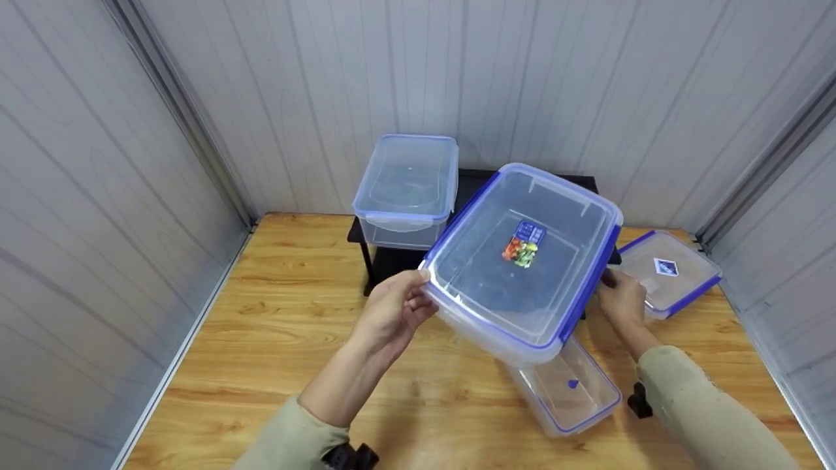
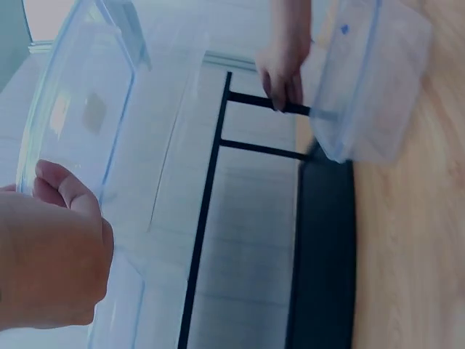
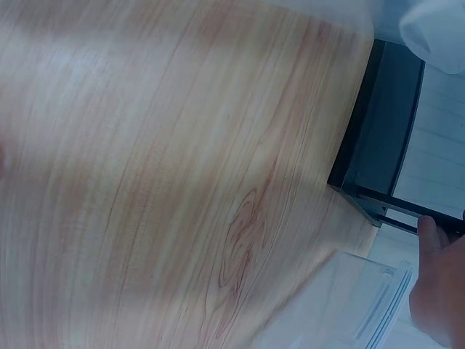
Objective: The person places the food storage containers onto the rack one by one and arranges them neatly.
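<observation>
My left hand (image 1: 400, 307) pinches the near left corner of a large clear food storage container (image 1: 496, 313), whose lid has a blue rim and a sticker. The container is tilted and held up off the floor. In the left wrist view the left hand (image 2: 54, 254) has its thumb and fingers on the container's edge. My right hand (image 1: 620, 300) grips the side bar of a black two-tier rack (image 1: 477, 186), as the right wrist view shows with that hand (image 3: 439, 283). In the head view the held container hides much of the rack.
A lidded clear container (image 1: 411, 176) stands on the rack's upper left. An open-topped clear container (image 1: 591, 391) sits on the wooden surface (image 1: 281, 339), partly under the held one. Another lidded container (image 1: 679, 271) is at right. Grey panel walls (image 1: 339, 78) enclose the surface.
</observation>
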A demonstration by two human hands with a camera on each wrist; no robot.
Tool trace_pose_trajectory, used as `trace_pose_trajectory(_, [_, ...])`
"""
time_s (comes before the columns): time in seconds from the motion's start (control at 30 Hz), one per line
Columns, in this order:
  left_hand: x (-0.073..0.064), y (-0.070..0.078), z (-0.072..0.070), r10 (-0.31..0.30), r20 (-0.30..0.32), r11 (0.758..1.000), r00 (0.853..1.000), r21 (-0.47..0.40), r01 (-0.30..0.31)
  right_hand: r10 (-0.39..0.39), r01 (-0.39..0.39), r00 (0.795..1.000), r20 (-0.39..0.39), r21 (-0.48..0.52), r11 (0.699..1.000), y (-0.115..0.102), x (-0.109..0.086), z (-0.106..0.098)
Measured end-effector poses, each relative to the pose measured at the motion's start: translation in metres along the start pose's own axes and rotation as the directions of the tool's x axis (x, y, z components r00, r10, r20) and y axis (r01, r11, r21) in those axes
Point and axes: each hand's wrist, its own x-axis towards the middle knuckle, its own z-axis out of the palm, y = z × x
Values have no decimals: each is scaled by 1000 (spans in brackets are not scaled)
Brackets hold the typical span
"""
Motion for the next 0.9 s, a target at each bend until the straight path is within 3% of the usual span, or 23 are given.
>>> trace_pose_trajectory(0.43, [33, -10, 44, 17, -101, 998, 995, -55, -23, -14, 14, 1000, -2, -15, 1000, -2, -2, -3])
trace_pose_trajectory(0.67, [52, -19, 58, 4, -192, 997, 981, -80, -20, 6, -7, 1000, 26, 14, 1000, -1, -1, -2])
trace_pose_trajectory(0.9, [68, -28, 67, 5, -241, 994, 970, -107, -32, -9, 9, 1000, 11, 53, 999, -1, -1, -1])
